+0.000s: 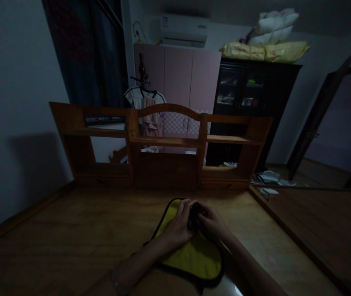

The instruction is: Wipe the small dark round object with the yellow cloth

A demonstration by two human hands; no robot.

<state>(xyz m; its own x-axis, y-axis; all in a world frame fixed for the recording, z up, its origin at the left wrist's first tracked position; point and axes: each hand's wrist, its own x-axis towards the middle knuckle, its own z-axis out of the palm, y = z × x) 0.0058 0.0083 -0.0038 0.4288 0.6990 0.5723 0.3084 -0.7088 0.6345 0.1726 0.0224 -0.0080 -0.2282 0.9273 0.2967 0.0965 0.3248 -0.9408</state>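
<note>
A yellow cloth (194,257) with a dark border lies on the wooden desk (70,238), near its front middle. Above the cloth both of my hands close round a small dark object (194,216). My left hand (178,224) grips it from the left, fingers curled over its top. My right hand (214,224) holds it from the right. The object is too dark to name. Both forearms reach in from the bottom edge over the cloth.
A wooden shelf unit (163,142) with open compartments stands along the desk's back edge. Behind it are a pink wardrobe (190,78), a dark cabinet (249,90) with bedding on top, and hanging clothes (146,98). Papers (269,179) lie at the right.
</note>
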